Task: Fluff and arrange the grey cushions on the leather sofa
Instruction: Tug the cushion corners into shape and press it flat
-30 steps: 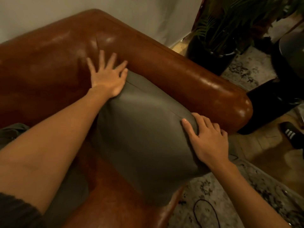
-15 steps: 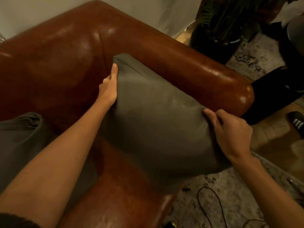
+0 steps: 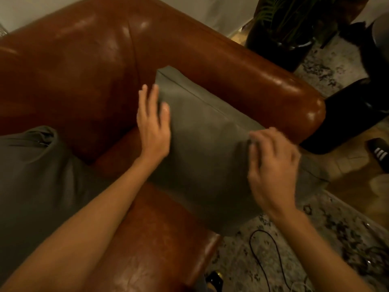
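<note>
A grey cushion (image 3: 208, 144) leans in the right corner of the brown leather sofa (image 3: 88, 66), against its armrest (image 3: 263, 81). My left hand (image 3: 153, 125) lies flat against the cushion's left edge, fingers straight and apart. My right hand (image 3: 271, 165) hovers at the cushion's right side, blurred, fingers curled loosely; whether it touches the fabric is unclear. A second grey cushion (image 3: 35, 175) rests on the seat at the left, partly under my left forearm.
A potted plant (image 3: 282, 28) stands beyond the armrest at the upper right. A black object (image 3: 353, 114) and a striped shoe (image 3: 379, 152) sit on the floor to the right. A black cable (image 3: 265, 256) lies on the patterned rug.
My left hand moved from the cushion's edge grip to lie flat with spread fingers. My right hand let go of the right edge and pulled back. The cushion settled lower against the armrest.
</note>
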Available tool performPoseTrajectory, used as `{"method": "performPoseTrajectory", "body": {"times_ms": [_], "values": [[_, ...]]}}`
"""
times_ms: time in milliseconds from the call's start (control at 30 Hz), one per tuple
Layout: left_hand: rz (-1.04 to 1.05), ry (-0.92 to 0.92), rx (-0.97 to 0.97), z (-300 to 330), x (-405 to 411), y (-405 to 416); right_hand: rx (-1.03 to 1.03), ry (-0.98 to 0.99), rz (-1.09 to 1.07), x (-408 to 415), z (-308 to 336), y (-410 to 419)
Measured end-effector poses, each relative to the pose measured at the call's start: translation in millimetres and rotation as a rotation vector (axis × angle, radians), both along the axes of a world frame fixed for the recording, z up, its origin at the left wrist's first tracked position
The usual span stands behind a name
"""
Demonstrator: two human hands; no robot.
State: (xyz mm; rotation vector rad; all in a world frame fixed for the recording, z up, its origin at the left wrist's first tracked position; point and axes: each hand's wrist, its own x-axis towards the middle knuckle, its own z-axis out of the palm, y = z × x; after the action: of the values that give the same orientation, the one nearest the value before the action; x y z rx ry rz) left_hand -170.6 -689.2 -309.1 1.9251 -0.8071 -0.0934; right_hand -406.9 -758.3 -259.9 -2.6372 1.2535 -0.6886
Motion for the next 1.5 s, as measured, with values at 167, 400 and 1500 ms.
{"method": "performPoseTrajectory", "body": {"times_ms": [167, 400, 1500], "values": [[-0.664, -0.933, 0.216, -54, -41, 43, -0.164, 0.254, 0.435, -1, -60, 50], [-0.625, -1.061, 0.216, -82, 10, 14, -0.413, 0.519, 0.525, -44, -62, -13], [-0.157, 0.221, 0.367, -87, -12, 36, -0.506, 0.675, 0.910, -103, -82, -30]]}}
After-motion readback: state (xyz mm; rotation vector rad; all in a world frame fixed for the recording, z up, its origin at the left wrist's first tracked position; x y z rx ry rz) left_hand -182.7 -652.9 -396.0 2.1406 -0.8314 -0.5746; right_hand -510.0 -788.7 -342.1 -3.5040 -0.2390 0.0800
